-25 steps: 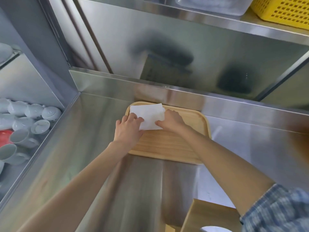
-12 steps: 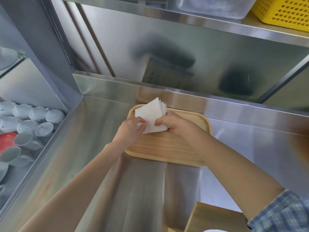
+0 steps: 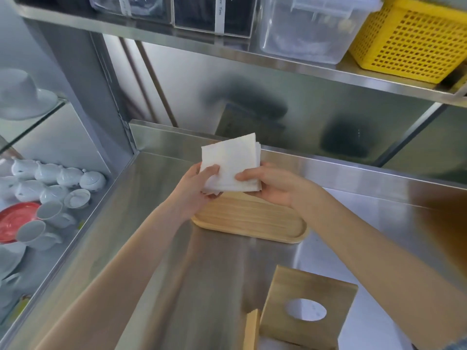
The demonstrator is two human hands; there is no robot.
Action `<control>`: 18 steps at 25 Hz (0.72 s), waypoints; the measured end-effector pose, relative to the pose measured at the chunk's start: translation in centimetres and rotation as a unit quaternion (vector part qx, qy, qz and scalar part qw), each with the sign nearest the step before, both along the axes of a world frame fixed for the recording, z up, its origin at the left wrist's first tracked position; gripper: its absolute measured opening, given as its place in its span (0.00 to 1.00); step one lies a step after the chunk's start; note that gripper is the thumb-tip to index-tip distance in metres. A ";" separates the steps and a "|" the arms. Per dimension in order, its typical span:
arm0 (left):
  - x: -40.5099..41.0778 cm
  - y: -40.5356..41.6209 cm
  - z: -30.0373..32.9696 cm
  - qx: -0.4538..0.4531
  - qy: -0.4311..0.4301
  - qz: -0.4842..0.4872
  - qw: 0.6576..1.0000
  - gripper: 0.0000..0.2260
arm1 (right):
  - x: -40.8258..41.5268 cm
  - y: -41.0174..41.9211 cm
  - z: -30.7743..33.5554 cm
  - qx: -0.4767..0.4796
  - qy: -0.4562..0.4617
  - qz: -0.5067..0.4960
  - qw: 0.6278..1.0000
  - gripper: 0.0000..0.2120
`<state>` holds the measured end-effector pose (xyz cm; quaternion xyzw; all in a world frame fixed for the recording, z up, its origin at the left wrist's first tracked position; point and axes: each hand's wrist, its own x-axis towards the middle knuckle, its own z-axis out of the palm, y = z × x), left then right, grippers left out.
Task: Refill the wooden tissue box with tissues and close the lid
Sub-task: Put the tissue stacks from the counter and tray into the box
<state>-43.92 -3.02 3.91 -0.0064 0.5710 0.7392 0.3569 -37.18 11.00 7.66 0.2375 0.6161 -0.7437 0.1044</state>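
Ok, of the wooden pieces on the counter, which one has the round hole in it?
The tilted wooden lid nearest the camera, bottom right. The wooden tray farther back, below the tissue stack held by both hands, is flat and solid with only a raised rim.

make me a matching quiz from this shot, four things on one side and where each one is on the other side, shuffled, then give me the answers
Things:
1. stack of tissues
2. wooden tray
3. yellow basket
4. wooden lid with the round hole

Places:
A. on the upper shelf, at the right
B. flat on the steel counter, below the hands
C. held in both hands, lifted off the tray
D. near the bottom edge of the view, tilted up

Pairs: 1-C, 2-B, 3-A, 4-D
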 end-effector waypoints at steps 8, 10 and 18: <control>7.5 -5.2 5.0 0.071 -0.050 -0.100 0.991 0.08 | 10.0 -3.4 4.1 -0.062 0.055 -0.007 0.997 0.12; 9.5 -6.1 5.8 0.091 -0.040 -0.125 0.987 0.12 | 12.7 -4.1 4.4 -0.070 0.061 -0.013 0.996 0.13; 17.2 -8.6 4.6 0.050 -0.001 -0.174 0.983 0.12 | 22.7 -6.6 2.1 -0.026 0.043 -0.070 0.996 0.16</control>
